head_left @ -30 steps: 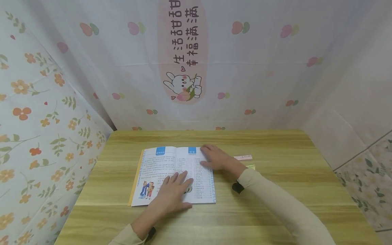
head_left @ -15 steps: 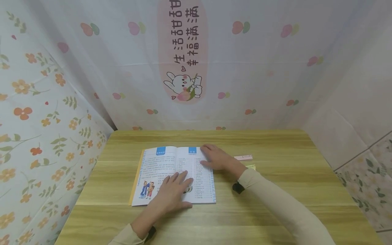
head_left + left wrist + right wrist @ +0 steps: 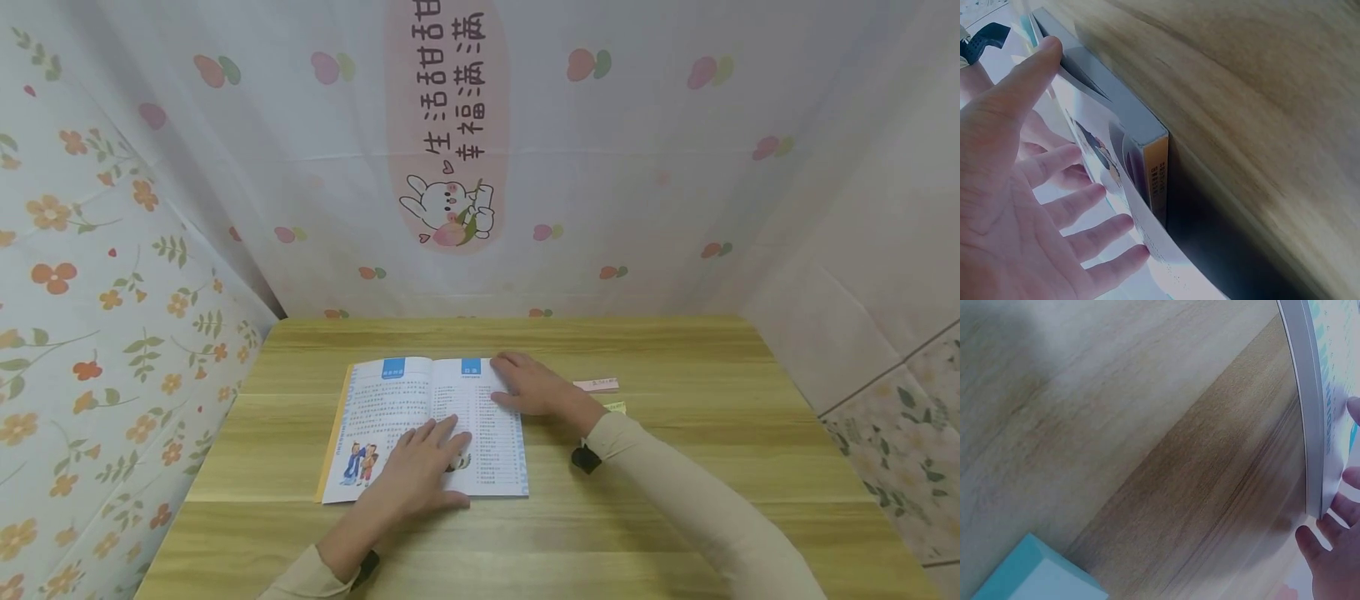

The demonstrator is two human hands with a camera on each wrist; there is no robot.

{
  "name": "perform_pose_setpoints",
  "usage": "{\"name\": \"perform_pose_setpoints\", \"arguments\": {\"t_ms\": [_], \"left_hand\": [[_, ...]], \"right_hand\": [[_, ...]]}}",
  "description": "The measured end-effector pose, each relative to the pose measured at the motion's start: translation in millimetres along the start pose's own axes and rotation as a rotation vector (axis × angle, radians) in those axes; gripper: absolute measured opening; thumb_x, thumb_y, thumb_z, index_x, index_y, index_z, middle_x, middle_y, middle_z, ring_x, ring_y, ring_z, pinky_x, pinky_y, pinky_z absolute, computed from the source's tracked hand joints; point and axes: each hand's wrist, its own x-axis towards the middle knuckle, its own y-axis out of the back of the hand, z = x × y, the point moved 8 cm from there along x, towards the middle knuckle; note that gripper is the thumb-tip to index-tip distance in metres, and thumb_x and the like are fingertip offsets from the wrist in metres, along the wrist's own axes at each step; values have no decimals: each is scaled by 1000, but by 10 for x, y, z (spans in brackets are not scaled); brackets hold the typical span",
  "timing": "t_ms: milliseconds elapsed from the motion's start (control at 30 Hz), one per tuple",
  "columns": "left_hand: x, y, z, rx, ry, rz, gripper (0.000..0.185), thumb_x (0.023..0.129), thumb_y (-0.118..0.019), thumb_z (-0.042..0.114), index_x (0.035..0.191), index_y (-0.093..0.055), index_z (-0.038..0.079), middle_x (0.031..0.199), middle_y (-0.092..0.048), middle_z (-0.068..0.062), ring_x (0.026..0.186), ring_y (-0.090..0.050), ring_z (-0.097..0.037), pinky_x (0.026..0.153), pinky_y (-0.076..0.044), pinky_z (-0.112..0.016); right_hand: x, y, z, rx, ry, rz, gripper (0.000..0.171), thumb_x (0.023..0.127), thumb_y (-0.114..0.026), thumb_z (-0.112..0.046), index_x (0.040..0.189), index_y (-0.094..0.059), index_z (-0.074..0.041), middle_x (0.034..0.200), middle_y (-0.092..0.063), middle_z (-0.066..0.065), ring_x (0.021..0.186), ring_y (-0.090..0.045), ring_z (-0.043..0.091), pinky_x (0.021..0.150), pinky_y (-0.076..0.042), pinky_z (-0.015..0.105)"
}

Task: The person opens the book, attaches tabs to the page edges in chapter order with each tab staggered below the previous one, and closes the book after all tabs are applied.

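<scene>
An open book [image 3: 360,417] lies on the wooden table, its left page bearing text and a picture of two figures, its right page a printed list. My left hand [image 3: 420,471] rests across the lower middle of the pages with its fingers extended and spread. In the left wrist view, that hand's fingertips touch the page, and the orange spine [image 3: 1157,178] shows at the book's lower edge. My right hand [image 3: 528,387] lies at the upper right corner of the right page. The right wrist view shows its fingers [image 3: 1313,544] around the book's corner.
A pink strip [image 3: 596,386] and a yellow strip [image 3: 615,408] lie right of the book, partly behind my right wrist. A teal and white block [image 3: 1041,575] is cut off in the right wrist view. Patterned cloth [image 3: 637,208] hangs behind the table.
</scene>
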Motion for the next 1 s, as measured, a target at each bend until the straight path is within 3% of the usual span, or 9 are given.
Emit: {"name": "perform_pose_setpoints", "arguments": {"t_ms": [500, 1000], "left_hand": [[-19, 32, 21, -7, -23, 7, 84, 77, -82, 59, 144, -57, 15, 154, -44, -15, 137, -43, -39, 106, -36, -62], [-31, 7, 46, -20, -10, -38, 73, 83, -81, 53, 142, -59, 17, 153, -45, -14, 138, -42, -39, 108, -36, -59]], "right_hand": [[-8, 15, -9, 11, 7, 20, 71, 101, -58, -48, 157, -37, -9, 159, -35, 14, 146, -32, 31, 116, -29, 46], [13, -28, 7, 22, 10, 14, 71, 102, -57, -47, 157, -36, -7, 160, -32, 16, 147, -29, 33, 117, -26, 47]]}}
